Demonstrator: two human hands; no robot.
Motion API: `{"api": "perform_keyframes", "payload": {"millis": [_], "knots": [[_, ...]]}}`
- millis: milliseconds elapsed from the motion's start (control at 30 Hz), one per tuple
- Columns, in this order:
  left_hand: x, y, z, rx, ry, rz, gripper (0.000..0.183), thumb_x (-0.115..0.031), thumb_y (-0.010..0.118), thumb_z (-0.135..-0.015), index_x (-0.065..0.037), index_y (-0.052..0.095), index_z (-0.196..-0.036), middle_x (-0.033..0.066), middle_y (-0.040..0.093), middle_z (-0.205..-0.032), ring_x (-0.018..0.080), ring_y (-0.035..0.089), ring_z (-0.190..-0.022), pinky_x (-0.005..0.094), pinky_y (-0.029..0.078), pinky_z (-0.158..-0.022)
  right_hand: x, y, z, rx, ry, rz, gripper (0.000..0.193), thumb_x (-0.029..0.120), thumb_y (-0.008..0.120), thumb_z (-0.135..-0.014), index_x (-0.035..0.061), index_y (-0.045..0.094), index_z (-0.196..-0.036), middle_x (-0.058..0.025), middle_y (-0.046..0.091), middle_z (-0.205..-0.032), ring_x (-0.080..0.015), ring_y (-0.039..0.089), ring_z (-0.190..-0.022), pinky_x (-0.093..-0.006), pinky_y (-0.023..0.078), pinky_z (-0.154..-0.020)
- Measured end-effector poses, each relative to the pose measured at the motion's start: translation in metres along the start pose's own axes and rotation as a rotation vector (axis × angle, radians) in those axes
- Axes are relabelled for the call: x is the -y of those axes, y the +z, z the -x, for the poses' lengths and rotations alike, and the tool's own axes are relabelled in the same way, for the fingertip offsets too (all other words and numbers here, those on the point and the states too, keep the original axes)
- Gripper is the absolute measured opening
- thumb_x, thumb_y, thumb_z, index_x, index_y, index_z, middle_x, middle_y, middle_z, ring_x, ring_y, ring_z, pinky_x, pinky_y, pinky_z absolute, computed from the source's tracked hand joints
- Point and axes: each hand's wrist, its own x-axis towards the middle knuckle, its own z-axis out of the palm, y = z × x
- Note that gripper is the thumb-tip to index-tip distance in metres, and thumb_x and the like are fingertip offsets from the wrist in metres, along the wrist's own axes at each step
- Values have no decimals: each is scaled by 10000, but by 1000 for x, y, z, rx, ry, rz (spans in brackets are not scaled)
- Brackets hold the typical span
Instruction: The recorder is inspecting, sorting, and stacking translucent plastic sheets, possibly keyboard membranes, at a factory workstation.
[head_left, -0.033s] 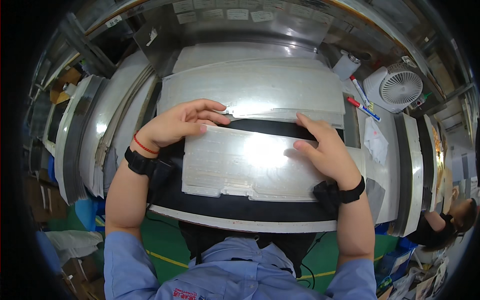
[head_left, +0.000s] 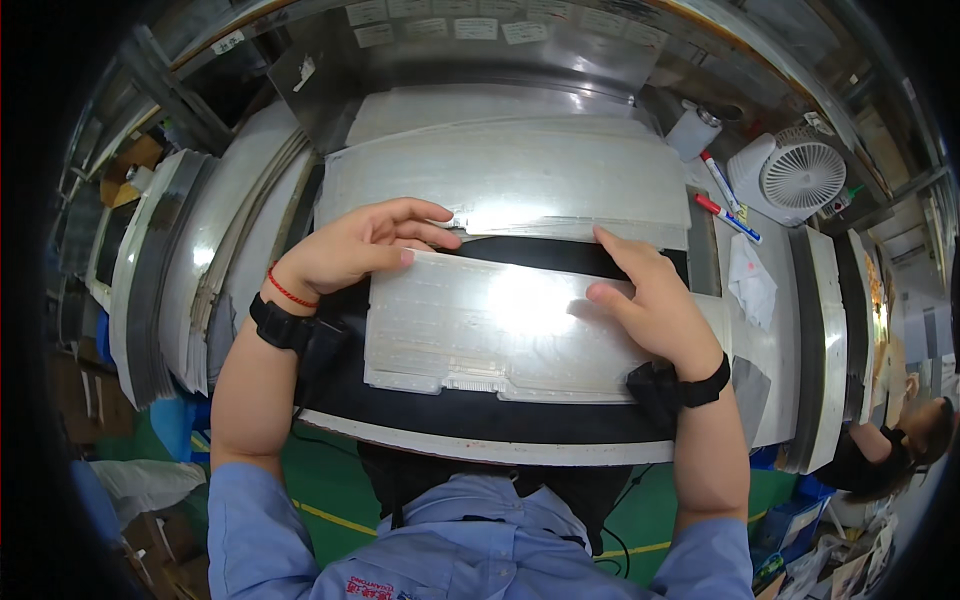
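Note:
A stack of thin, flat, silvery sheets (head_left: 470,330) with notched near edges lies on the black mat in front of me, and glare whitens its middle. My left hand (head_left: 350,245) is at its far left corner, the thumb by the edge and the fingers apart and slightly bent over the gap behind. Over the right part of the stack, my right hand (head_left: 655,300) has its thumb and fingers spread, the fingertips near the far pile. That pile of larger, similar sheets (head_left: 500,175) lies beyond a dark gap. Whether either hand presses on the sheets I cannot tell.
More sheet stacks stand at left (head_left: 200,260) and right (head_left: 820,340). A white fan (head_left: 795,175), red and blue markers (head_left: 728,218), a bottle (head_left: 692,130) and crumpled tissue (head_left: 750,280) sit at right. A metal panel (head_left: 480,70) rises behind. Another person (head_left: 890,445) is at far right.

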Motion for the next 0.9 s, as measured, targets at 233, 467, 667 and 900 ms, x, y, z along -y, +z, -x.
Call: {"api": "perform_keyframes", "payload": {"millis": [233, 467, 667, 900], "knots": [[1, -1, 2, 26, 39, 61, 673, -48, 687, -890, 13, 394, -1492, 212, 565, -1429, 228, 635, -1237, 306, 481, -1066, -9, 5, 1, 90, 37, 103, 760, 473, 655, -930, -31, 468, -1467, -259, 468, -1519, -411, 367, -1471, -490, 283, -1198], [-1, 2, -1, -84, 64, 18, 643, 56, 570, -902, 8, 366, -1510, 184, 580, -1430, 216, 618, -1258, 321, 480, -1075, -10, 4, -2, -193, -53, 198, 701, 405, 713, -902, 14, 511, -1448, -246, 568, -1411, -396, 502, -1346, -484, 361, -1134], [9, 3, -7, -166, 142, 169, 619, -73, 684, -948, -23, 398, -1495, 181, 594, -1411, 216, 660, -1188, 308, 533, -1017, -1, 3, -1, 10, -9, -2, 401, 283, 810, -803, -10, 708, -1057, -144, 654, -917, -306, 616, -880, -387, 495, -810], [9, 7, -6, -77, 124, 284, 579, -126, 648, -989, -1, 416, -1504, 175, 601, -1403, 223, 641, -1220, 339, 519, -1042, 3, -4, -2, 5, 117, -83, 311, 218, 808, -804, -25, 671, -941, -154, 626, -889, -311, 597, -816, -374, 487, -758]]}}
